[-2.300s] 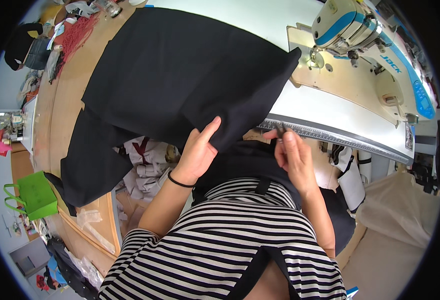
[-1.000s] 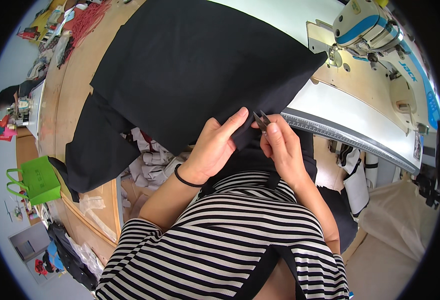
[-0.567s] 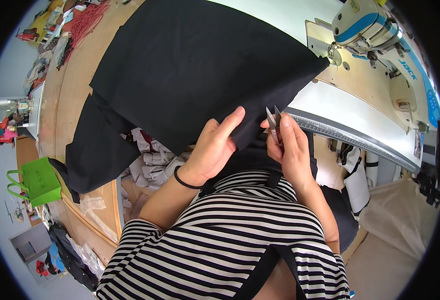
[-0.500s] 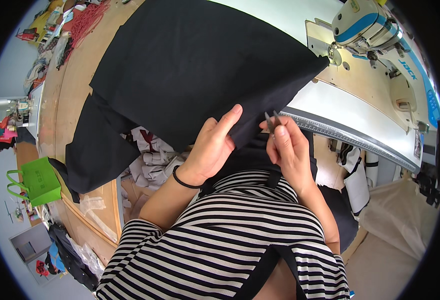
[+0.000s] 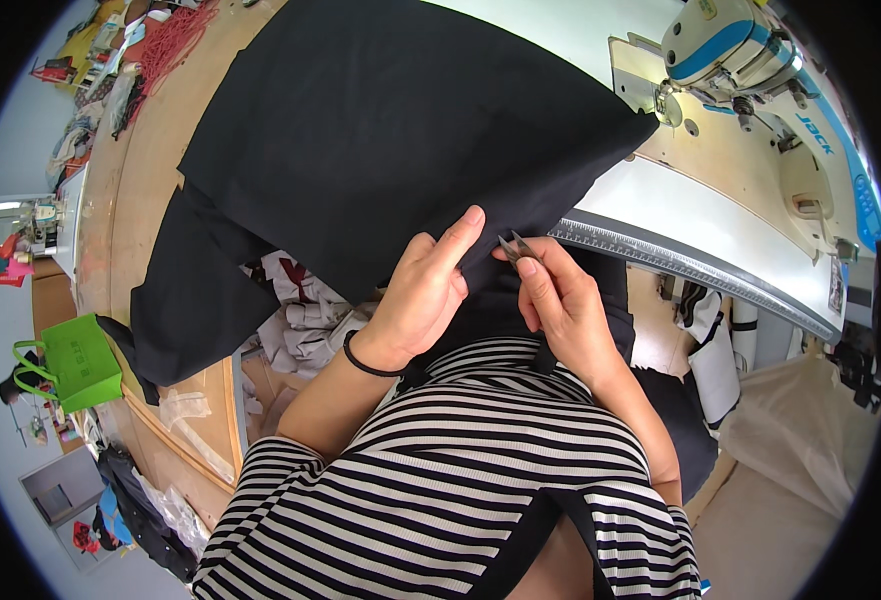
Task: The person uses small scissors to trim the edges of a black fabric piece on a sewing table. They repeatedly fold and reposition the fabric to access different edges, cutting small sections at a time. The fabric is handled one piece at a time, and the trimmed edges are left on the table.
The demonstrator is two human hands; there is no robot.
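A large piece of black fabric (image 5: pixel 380 140) spreads over the table and hangs down at its near edge. My left hand (image 5: pixel 418 295) is closed on the near edge of the fabric, thumb pointing up and the other fingers mostly hidden underneath. In my right hand (image 5: pixel 565 305) is a small pair of thread snips (image 5: pixel 513 247), pinched between thumb and fingers. Their two pointed blades are slightly apart and lie close to the fabric edge, just right of my left thumb. Whether the blades touch the cloth, I cannot tell.
At the upper right stands a white and blue sewing machine (image 5: pixel 730 60). A ruler strip (image 5: pixel 700 270) runs along the table's front edge. White cloth pieces (image 5: pixel 310 325) lie below the fabric. A green bag (image 5: pixel 82 362) and red cords (image 5: pixel 175 45) are on the left.
My right hand has moved left with the snips, bringing the blades nearer my left hand. The left hand and the fabric have hardly moved.
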